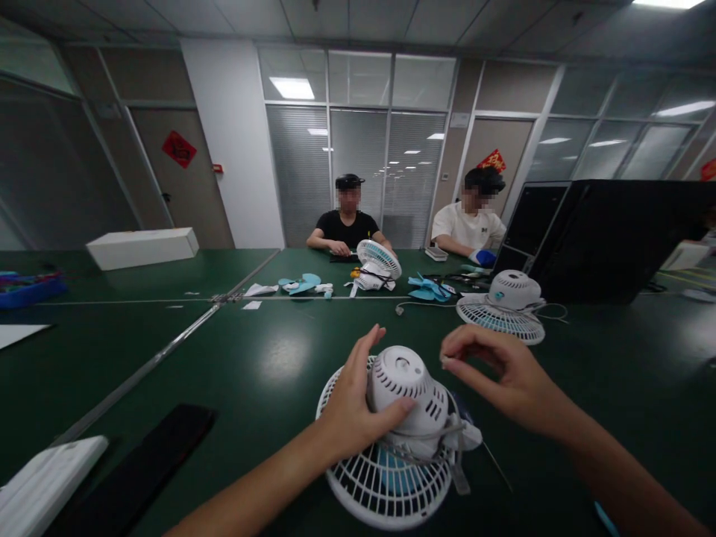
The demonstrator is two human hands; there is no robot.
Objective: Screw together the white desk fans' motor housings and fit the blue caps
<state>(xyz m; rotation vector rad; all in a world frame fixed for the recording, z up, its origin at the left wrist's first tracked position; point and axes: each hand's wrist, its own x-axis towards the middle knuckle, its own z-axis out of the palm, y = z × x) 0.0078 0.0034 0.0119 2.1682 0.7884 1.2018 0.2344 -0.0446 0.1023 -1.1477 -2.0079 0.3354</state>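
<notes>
A small white electric fan (pixel 411 403) lies face down on the green table, its grille (pixel 391 500) against the tabletop and pale blue blades showing through. My left hand (pixel 358 410) is wrapped around the motor housing, thumb in front and fingers behind. Its cord loops around the housing. To the right of the fan, my right hand (pixel 497 369) is raised with thumb and forefinger pinched together. A tiny pale bit shows at those fingertips, too small to name. A thin metal shaft (pixel 497 466), like a screwdriver's, lies beside the fan, partly hidden by it.
Another face-down fan (pixel 514 291) stands beyond my right hand, near a large black monitor (pixel 615 239). Across the table sit two people, one behind a partly tilted fan (pixel 377 265). Blue fan blades (pixel 428 287) lie mid-table. A black strip (pixel 139 462) and white keyboard-like object (pixel 50 485) lie left.
</notes>
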